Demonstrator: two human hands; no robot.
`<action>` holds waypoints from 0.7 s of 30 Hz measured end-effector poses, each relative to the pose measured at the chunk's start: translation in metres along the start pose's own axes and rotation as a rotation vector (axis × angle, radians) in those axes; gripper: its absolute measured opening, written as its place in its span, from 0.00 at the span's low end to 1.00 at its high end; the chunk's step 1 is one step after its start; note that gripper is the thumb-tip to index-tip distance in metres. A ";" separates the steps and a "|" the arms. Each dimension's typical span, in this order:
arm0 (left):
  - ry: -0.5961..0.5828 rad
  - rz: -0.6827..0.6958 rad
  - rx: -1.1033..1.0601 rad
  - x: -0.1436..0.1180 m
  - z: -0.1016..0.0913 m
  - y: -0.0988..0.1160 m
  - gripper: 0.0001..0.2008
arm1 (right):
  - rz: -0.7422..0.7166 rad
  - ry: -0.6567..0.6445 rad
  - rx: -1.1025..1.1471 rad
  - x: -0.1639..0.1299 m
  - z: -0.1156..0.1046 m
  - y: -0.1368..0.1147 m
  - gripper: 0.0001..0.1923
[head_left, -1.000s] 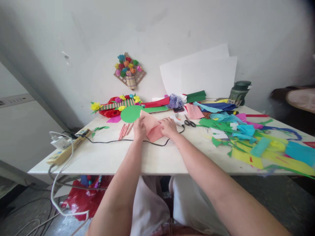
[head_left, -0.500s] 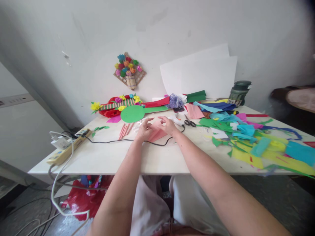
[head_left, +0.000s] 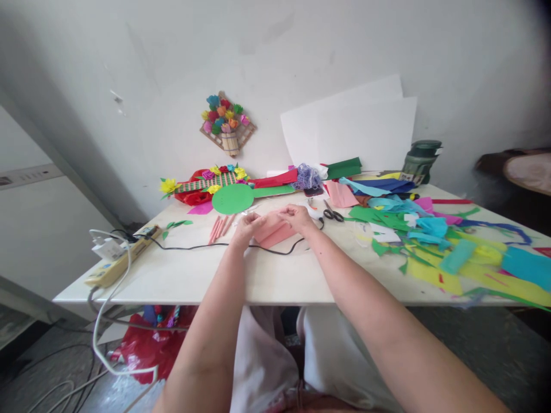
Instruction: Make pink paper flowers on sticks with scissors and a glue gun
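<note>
A sheet of pink paper (head_left: pixel 275 230) lies between my hands, with a crease or fold line along it. My left hand (head_left: pixel 248 226) is closed, fingertips pinching at its left end. At the upper right edge, my right hand (head_left: pixel 297 219) pinches the paper between thumb and fingers. Several thin pink paper rolls (head_left: pixel 220 228) rest just left of my left hand. Beyond my right hand is a white tool (head_left: pixel 317 214), partly hidden, with a black cord (head_left: pixel 282 252) running in front of the paper. Black-handled scissors (head_left: pixel 333 214) lie to its right.
Coloured paper scraps (head_left: pixel 447 246) cover the table's right side. A green paper disc (head_left: pixel 233 199), a flower-trimmed piece (head_left: pixel 206 184) and purple yarn (head_left: pixel 307 176) lie behind. A yellow power strip (head_left: pixel 124 258) is at left; a dark bottle (head_left: pixel 420 162) stands back right.
Both hands have lowered and their fingers have closed on the paper's far edge. More of the pink sheet now shows between them. The view has shifted very slightly.
</note>
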State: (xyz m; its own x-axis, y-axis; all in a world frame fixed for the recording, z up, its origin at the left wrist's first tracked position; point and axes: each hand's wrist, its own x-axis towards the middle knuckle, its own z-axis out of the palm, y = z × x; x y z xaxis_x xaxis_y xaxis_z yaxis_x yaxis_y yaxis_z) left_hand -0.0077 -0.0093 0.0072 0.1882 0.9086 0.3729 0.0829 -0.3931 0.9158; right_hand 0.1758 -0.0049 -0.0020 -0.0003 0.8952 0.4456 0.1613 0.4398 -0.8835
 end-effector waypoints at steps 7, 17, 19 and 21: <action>0.161 -0.071 -0.271 0.005 0.000 -0.004 0.18 | 0.040 -0.037 0.091 -0.003 -0.003 -0.011 0.13; 0.230 -0.001 -0.262 0.005 0.004 -0.004 0.19 | 0.041 -0.013 0.128 -0.004 -0.006 -0.013 0.13; 0.252 -0.007 -0.250 0.006 0.002 -0.004 0.19 | 0.056 -0.039 0.178 -0.004 -0.006 -0.012 0.14; 0.353 -0.018 -0.205 0.008 -0.004 -0.003 0.19 | 0.092 -0.023 0.249 -0.003 -0.006 -0.011 0.13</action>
State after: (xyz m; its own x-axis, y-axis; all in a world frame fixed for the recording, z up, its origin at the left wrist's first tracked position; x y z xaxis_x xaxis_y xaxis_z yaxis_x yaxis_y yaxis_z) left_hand -0.0107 -0.0006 0.0077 -0.1620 0.9217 0.3526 -0.1204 -0.3731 0.9200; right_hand 0.1798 -0.0133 0.0076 -0.0196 0.9322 0.3613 -0.0861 0.3585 -0.9296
